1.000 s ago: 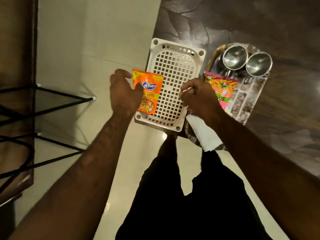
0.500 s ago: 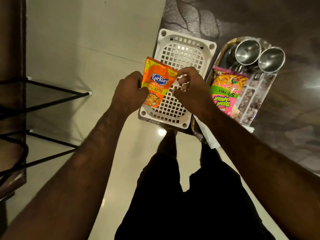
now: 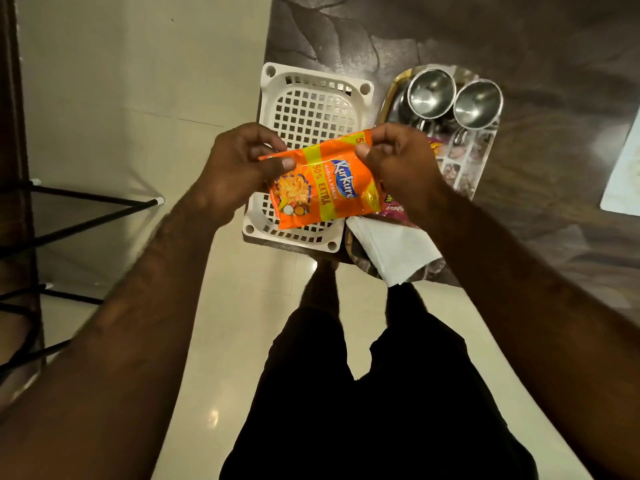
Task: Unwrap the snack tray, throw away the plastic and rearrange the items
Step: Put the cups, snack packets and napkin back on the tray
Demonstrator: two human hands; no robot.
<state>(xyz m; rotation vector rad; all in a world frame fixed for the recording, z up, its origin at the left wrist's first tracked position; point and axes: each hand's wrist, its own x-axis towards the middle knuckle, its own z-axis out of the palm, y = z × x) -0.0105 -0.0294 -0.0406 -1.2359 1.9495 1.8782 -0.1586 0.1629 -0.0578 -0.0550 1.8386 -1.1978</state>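
Note:
An orange Kurkure snack packet is held sideways in the air above a white perforated plastic basket. My left hand pinches the packet's left top corner and my right hand pinches its right top corner. Right of the basket lies a steel tray with two steel cups at its far end. A pink and green snack packet on the tray is mostly hidden behind my right hand. A folded white napkin lies over the tray's near end.
The basket and tray sit on a dark brown counter whose corner points toward me. A white sheet lies at the right edge. Black metal stand legs stand on the pale tiled floor at the left. My legs are below.
The orange packet went from upright in my left hand to sideways, held by both hands. My right hand came over from the tray and gripped its corner.

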